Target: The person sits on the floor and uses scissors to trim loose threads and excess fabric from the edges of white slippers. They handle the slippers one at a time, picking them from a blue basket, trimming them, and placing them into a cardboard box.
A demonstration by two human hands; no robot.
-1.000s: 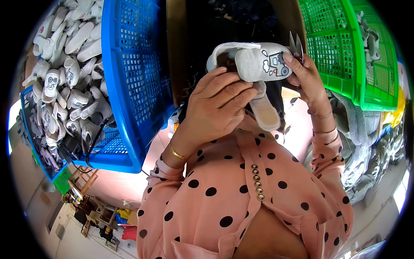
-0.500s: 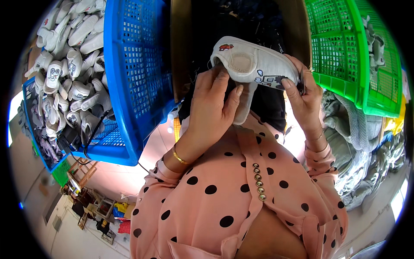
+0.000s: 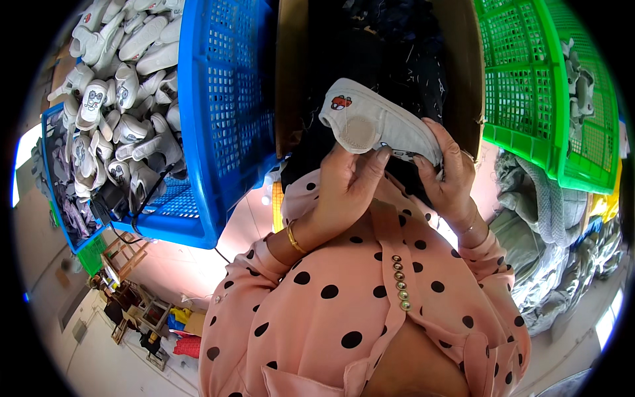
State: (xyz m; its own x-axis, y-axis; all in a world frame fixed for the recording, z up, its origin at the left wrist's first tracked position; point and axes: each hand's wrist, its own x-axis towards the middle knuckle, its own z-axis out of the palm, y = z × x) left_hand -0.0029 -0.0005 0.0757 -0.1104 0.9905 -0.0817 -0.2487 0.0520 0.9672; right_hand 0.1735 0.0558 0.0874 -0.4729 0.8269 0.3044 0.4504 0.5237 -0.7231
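A white canvas shoe upper (image 3: 390, 122) is held up in front of my chest, with a small red car print near one end. A rounded opening with a beige lining faces me, and part of a dark print shows along its lower edge. My left hand (image 3: 347, 188) grips it from below, thumb against the lower edge, fingers hidden behind the cloth. My right hand (image 3: 453, 175) pinches the other end between fingers and thumb. Whether a small tool is tucked in my right hand, I cannot tell.
To the left, a blue plastic basket (image 3: 228, 99) stands beside a heap of similar white shoe pieces (image 3: 132, 126). An open cardboard box (image 3: 460, 73) with dark scraps lies ahead. At the right are a green basket (image 3: 522, 86) and grey cloth bundles (image 3: 536, 231).
The shoe upper has tipped, its right end now lower, and the hanging flap is out of sight. Both hands have moved lower; a dark object by my right fingers no longer shows.
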